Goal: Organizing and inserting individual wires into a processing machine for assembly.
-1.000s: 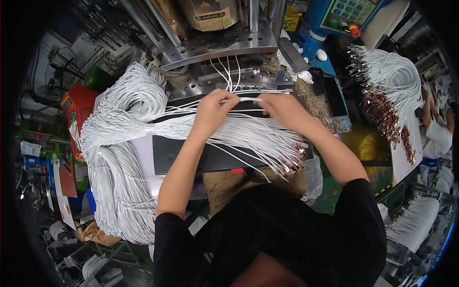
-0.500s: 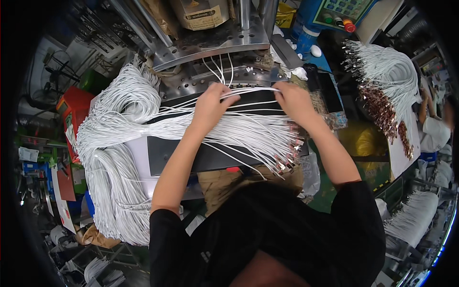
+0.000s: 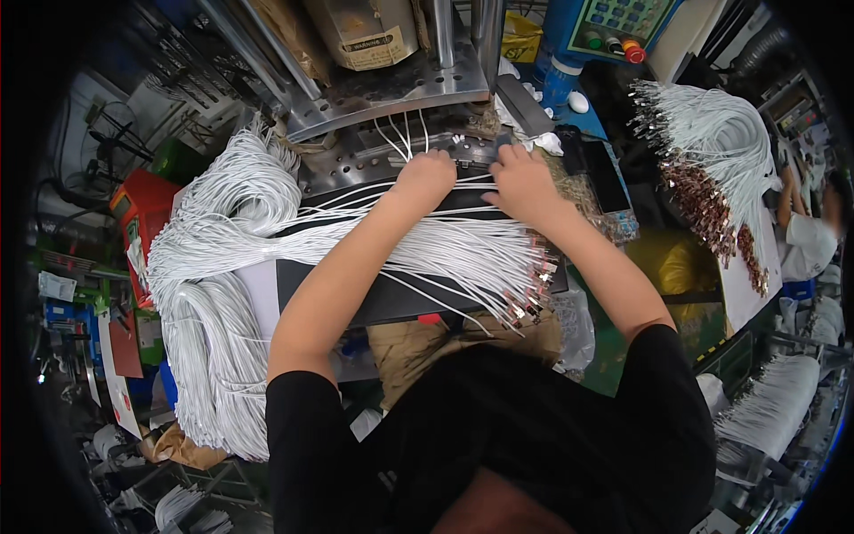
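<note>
My left hand (image 3: 429, 178) is over the front of a steel mould plate (image 3: 342, 169), its fingers bent together at the metal. Whatever they pinch is hidden. To its right, my right hand (image 3: 527, 187) has bent fingers at the plate's edge and its thumb held apart. A few white cables (image 3: 471, 183) run beneath and between my hands. More thin white cables (image 3: 407, 133) rise from the plate under the upper press plate. Nearer me lies a tied bundle of white cables (image 3: 427, 254), with metal-and-reddish connector ends (image 3: 531, 298) at its right.
Coiled white cables (image 3: 240, 187) and a hanging bundle (image 3: 213, 356) are at the left, beside a red-orange machine (image 3: 142, 200). A control panel (image 3: 623, 27) stands back right. Another cable bundle (image 3: 712, 125) lies at the right, near another person (image 3: 811, 240).
Both hands have moved forward to the mould plate, the left one also to the right. The cables that stretched raised between them now lie lower, partly under the hands.
</note>
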